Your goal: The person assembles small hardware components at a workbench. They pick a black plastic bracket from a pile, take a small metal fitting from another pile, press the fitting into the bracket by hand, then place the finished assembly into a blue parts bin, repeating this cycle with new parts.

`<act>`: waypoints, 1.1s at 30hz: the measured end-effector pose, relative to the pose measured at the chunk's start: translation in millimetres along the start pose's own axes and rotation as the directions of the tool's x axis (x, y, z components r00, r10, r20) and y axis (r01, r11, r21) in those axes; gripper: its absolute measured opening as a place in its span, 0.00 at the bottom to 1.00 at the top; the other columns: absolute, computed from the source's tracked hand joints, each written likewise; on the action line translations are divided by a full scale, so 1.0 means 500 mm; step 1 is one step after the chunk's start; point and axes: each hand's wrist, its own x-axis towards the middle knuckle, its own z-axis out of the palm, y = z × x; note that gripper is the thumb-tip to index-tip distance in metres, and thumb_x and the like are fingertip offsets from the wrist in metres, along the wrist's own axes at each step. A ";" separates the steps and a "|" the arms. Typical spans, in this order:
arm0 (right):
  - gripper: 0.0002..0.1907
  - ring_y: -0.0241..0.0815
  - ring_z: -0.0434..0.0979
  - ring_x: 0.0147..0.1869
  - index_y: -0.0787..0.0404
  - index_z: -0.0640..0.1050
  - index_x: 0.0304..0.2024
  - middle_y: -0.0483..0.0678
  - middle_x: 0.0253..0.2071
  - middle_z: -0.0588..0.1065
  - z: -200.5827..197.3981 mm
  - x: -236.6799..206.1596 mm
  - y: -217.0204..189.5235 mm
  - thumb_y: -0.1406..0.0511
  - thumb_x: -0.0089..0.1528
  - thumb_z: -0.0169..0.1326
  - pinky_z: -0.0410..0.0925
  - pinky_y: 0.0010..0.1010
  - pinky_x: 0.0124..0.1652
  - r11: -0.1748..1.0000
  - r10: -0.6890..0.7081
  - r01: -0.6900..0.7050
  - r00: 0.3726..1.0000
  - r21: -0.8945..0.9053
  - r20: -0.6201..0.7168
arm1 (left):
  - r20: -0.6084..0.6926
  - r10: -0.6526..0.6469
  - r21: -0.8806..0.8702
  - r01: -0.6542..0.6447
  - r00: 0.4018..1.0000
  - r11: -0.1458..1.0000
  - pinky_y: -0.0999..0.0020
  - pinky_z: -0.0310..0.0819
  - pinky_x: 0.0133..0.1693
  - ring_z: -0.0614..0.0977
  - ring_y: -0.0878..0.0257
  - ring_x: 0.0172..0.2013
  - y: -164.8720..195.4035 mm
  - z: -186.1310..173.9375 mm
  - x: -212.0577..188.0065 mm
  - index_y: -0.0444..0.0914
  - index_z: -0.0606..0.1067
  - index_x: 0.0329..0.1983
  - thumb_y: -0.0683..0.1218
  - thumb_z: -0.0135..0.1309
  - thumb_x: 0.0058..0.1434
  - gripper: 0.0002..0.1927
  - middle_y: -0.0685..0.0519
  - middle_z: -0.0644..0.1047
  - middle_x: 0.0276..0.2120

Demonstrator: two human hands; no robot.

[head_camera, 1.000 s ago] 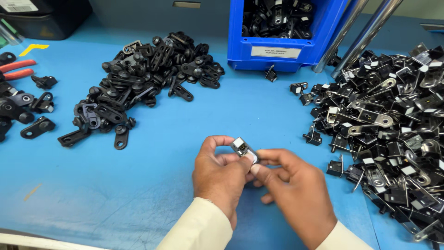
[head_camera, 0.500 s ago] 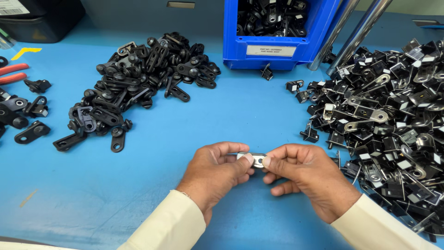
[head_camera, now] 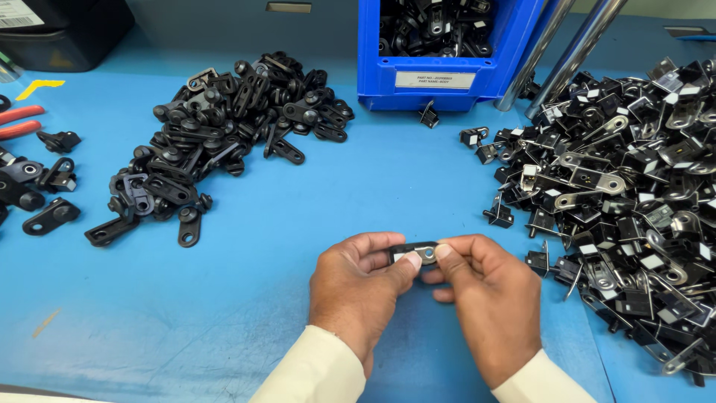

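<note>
Head view, entry one.

**Obs. 1:** Both hands meet low at centre over the bright blue worktop point(head_camera: 358, 194). Left hand point(head_camera: 358, 295) and right hand point(head_camera: 492, 306) are together, fingertips pinched on one small black metal bracket with a silver rivet point(head_camera: 418, 254), held level between them, clear of the surface.

**Obs. 2:** Change noted: half a second ago the part showed its pale face and sat slightly higher; a second ago it was tilted up above the left thumb. Now it lies flat and horizontal, one end in each hand.

**Obs. 1:** Reading: the piece has been turned and squared up, so the handling looks mid-way, not finished. Judgement only.

**Obs. 2:** Surroundings: heap of black flat link-shaped pieces point(head_camera: 224, 134) to the left, well apart from the hands. Larger heap of black and silver brackets point(head_camera: 634, 201) to the right, its edge near the right hand.

**Obs. 1:** Blue plastic bin of black parts point(head_camera: 447, 60) at the back, two slanted metal tubes point(head_camera: 559, 52) beside it. Red-handled tool point(head_camera: 19, 123) at far left edge.
</note>
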 end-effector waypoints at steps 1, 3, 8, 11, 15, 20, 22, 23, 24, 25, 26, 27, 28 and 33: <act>0.11 0.35 0.85 0.35 0.60 0.83 0.39 0.46 0.32 0.85 -0.004 -0.004 0.001 0.61 0.63 0.55 0.77 0.26 0.33 0.986 -0.111 0.110 0.994 -0.127 -0.002 | 0.026 0.008 -0.067 -0.006 1.000 0.998 0.69 0.81 0.42 0.84 0.60 0.40 -0.002 0.001 0.004 0.36 0.79 0.51 0.42 0.64 0.55 0.19 0.47 0.85 0.42; 0.11 0.35 0.85 0.37 0.58 0.84 0.44 0.46 0.35 0.84 -0.015 -0.002 0.002 0.62 0.63 0.56 0.77 0.26 0.33 0.991 -0.125 0.128 0.987 -0.027 0.100 | 0.057 -0.063 -0.168 0.072 0.996 0.983 0.70 0.83 0.45 0.85 0.60 0.42 -0.004 -0.002 0.011 0.35 0.78 0.51 0.43 0.63 0.56 0.19 0.47 0.83 0.42; 0.11 0.40 0.81 0.35 0.65 0.81 0.37 0.48 0.32 0.81 -0.031 0.021 0.007 0.62 0.61 0.58 0.72 0.30 0.30 0.935 0.234 -0.281 0.947 0.215 0.220 | 0.160 -0.212 -0.302 0.252 0.964 0.919 0.69 0.82 0.48 0.86 0.60 0.43 -0.002 -0.005 0.009 0.36 0.75 0.51 0.45 0.62 0.58 0.19 0.45 0.83 0.42; 0.11 0.40 0.80 0.36 0.68 0.80 0.36 0.50 0.32 0.81 -0.032 0.035 0.006 0.64 0.61 0.58 0.72 0.29 0.32 0.901 0.275 -0.346 0.922 0.261 0.272 | 0.163 -0.213 -0.246 0.249 0.963 0.937 0.69 0.81 0.49 0.86 0.59 0.43 0.003 -0.003 0.004 0.36 0.75 0.51 0.43 0.64 0.57 0.19 0.45 0.83 0.43; 0.09 0.39 0.79 0.38 0.68 0.81 0.38 0.50 0.34 0.81 -0.022 0.033 -0.001 0.66 0.62 0.57 0.71 0.28 0.35 0.874 0.329 -0.381 0.921 0.303 0.207 | 0.032 -0.081 -0.145 0.085 0.996 0.986 0.69 0.80 0.46 0.85 0.62 0.42 0.008 0.013 -0.001 0.35 0.78 0.48 0.41 0.65 0.55 0.18 0.48 0.83 0.41; 0.10 0.38 0.80 0.41 0.64 0.81 0.42 0.48 0.38 0.81 -0.018 0.014 -0.015 0.63 0.65 0.55 0.70 0.28 0.36 0.798 0.488 -0.528 0.849 0.290 0.201 | -0.070 0.040 0.035 -0.037 0.997 0.999 0.73 0.83 0.42 0.87 0.66 0.39 0.002 0.025 -0.001 0.37 0.79 0.48 0.42 0.65 0.53 0.18 0.52 0.85 0.39; 0.11 0.36 0.79 0.40 0.60 0.82 0.43 0.45 0.38 0.82 -0.028 0.015 -0.021 0.62 0.64 0.54 0.69 0.28 0.35 0.771 0.515 -0.587 0.803 0.247 0.299 | -0.057 0.046 0.030 -0.045 0.997 0.999 0.73 0.82 0.42 0.86 0.65 0.39 0.004 0.017 0.009 0.36 0.78 0.46 0.42 0.66 0.54 0.17 0.51 0.84 0.39; 0.12 0.37 0.79 0.42 0.61 0.82 0.45 0.45 0.39 0.82 -0.034 0.016 -0.023 0.63 0.65 0.53 0.70 0.29 0.35 0.784 0.502 -0.573 0.811 0.238 0.301 | -0.034 -0.016 -0.043 0.015 0.999 0.999 0.72 0.82 0.42 0.85 0.63 0.39 0.004 0.014 0.013 0.35 0.78 0.46 0.42 0.66 0.55 0.17 0.50 0.83 0.39; 0.12 0.37 0.80 0.43 0.63 0.82 0.46 0.46 0.41 0.82 -0.041 0.016 -0.025 0.63 0.66 0.52 0.70 0.30 0.36 0.796 0.488 -0.560 0.818 0.230 0.303 | -0.005 -0.077 -0.114 0.076 0.997 0.991 0.71 0.82 0.43 0.84 0.62 0.39 0.005 0.011 0.017 0.34 0.77 0.47 0.43 0.66 0.56 0.17 0.49 0.82 0.39; 0.13 0.38 0.80 0.45 0.64 0.82 0.48 0.46 0.42 0.82 -0.043 0.018 -0.026 0.63 0.68 0.52 0.71 0.31 0.36 0.807 0.474 -0.547 0.825 0.222 0.307 | 0.026 -0.136 -0.182 0.138 0.990 0.974 0.70 0.81 0.44 0.84 0.60 0.39 0.004 0.009 0.021 0.34 0.76 0.47 0.43 0.66 0.57 0.17 0.48 0.81 0.39; 0.14 0.37 0.79 0.43 0.63 0.81 0.46 0.46 0.40 0.82 -0.043 0.022 -0.026 0.61 0.67 0.53 0.71 0.29 0.35 0.813 0.454 -0.535 0.830 0.230 0.324 | 0.073 -0.168 -0.223 0.180 0.983 0.958 0.71 0.82 0.44 0.84 0.61 0.40 0.002 0.009 0.022 0.34 0.76 0.48 0.44 0.66 0.57 0.17 0.47 0.81 0.39; 0.14 0.36 0.79 0.41 0.63 0.81 0.44 0.45 0.37 0.81 -0.042 0.027 -0.027 0.58 0.67 0.54 0.70 0.28 0.33 0.819 0.432 -0.521 0.835 0.240 0.339 | 0.122 -0.197 -0.261 0.223 0.973 0.939 0.72 0.82 0.45 0.84 0.62 0.40 -0.001 0.009 0.022 0.34 0.75 0.48 0.44 0.65 0.58 0.18 0.47 0.82 0.39; 0.16 0.35 0.78 0.38 0.63 0.80 0.42 0.45 0.35 0.80 -0.041 0.030 -0.029 0.56 0.66 0.55 0.70 0.27 0.31 0.823 0.411 -0.509 0.840 0.252 0.353 | 0.173 -0.223 -0.294 0.267 0.959 0.918 0.72 0.83 0.46 0.85 0.62 0.40 -0.003 0.010 0.022 0.34 0.75 0.49 0.45 0.64 0.58 0.18 0.46 0.82 0.38; 0.17 0.35 0.79 0.37 0.64 0.81 0.40 0.46 0.34 0.81 -0.041 0.043 -0.036 0.56 0.65 0.54 0.70 0.27 0.31 0.870 0.401 -0.463 0.864 0.169 0.304 | 0.139 -0.162 -0.224 0.190 0.977 0.956 0.71 0.83 0.46 0.84 0.62 0.39 -0.009 0.009 0.028 0.35 0.73 0.49 0.45 0.65 0.58 0.19 0.48 0.80 0.38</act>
